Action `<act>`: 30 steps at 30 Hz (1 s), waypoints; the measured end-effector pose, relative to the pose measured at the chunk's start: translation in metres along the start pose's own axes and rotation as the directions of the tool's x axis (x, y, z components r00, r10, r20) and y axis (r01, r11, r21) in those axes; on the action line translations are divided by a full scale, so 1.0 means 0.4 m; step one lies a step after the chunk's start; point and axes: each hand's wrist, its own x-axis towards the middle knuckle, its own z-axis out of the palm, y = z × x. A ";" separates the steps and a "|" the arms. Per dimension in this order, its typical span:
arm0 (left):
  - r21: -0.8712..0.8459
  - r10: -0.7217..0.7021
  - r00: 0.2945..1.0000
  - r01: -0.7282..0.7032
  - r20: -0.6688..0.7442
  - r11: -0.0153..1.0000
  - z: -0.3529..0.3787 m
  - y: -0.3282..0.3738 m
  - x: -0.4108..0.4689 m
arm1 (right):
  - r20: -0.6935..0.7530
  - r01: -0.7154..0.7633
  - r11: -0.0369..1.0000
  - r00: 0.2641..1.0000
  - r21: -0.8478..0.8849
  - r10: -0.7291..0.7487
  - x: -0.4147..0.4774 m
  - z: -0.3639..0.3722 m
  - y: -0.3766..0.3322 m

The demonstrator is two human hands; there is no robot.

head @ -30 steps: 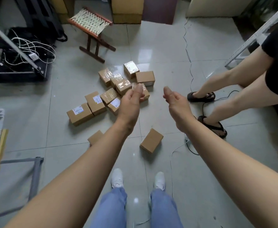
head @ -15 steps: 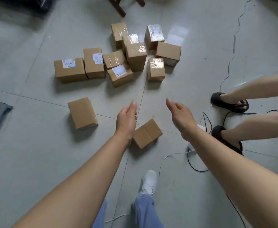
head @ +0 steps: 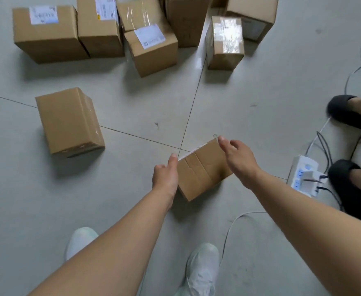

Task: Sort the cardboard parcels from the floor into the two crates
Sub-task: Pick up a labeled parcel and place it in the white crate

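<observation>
A small plain cardboard parcel point(head: 198, 174) lies skewed on the tiled floor just ahead of my feet. My left hand point(head: 165, 176) is at its left end, thumb against the upper left corner. My right hand point(head: 239, 161) reaches over its right end with relaxed fingers at the far corner. The parcel rests on the floor between both hands. A larger plain parcel point(head: 68, 120) lies alone to the left. Several more parcels, some labelled point(head: 47, 33) or taped point(head: 225, 43), are clustered at the top. No crate is in view.
A white power strip point(head: 303, 174) with plugs and black cables lies right of the parcel, and a thin white cable point(head: 230, 227) runs past my right shoe point(head: 200, 268). Another person's feet in black shoes point(head: 344, 110) stand at the right edge.
I have bent down toward the floor, so the parcels look much larger. Both hands have dropped from mid-air to either end of the small parcel.
</observation>
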 end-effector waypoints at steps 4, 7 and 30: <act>-0.070 -0.124 0.990 0.129 0.071 0.989 0.038 -0.065 0.089 | 0.021 -0.062 0.998 0.998 -0.026 0.062 0.089 0.053 0.072; -0.128 -0.108 0.993 0.115 0.056 0.985 0.041 -0.047 0.102 | 0.026 -0.124 0.992 0.992 -0.033 0.124 0.101 0.076 0.089; -0.317 0.400 0.901 -0.434 -0.170 0.844 -0.437 0.769 -0.962 | -0.196 0.166 0.981 0.970 0.103 -0.144 -0.805 -0.401 -0.931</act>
